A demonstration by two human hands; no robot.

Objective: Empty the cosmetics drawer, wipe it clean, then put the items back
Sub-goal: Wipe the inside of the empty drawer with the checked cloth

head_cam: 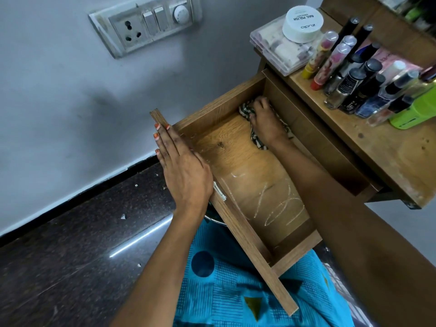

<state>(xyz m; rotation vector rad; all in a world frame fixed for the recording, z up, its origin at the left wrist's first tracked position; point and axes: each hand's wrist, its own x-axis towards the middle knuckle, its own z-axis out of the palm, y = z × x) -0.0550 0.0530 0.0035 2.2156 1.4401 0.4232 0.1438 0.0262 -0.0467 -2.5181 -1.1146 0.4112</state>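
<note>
drawer (236, 159) pulled out of wooden table (377, 147), hanging over the person's lap. striped cloth (245, 110) lies in its back corner. right hand (265, 122) is inside the drawer on top of the cloth, fingers curled down onto it, pressing it to the drawer floor. left hand (182, 171) is flat against the outer face of the drawer front, fingers straight and together, holding nothing. white scribble marks (278, 204) on drawer floor nearer the front. tabletop beside the drawer: row of cosmetic bottles (354, 86), white jar (302, 23) on clear plastic box (271, 50), green container (415, 112). switchboard (146, 22) on wall.
</note>
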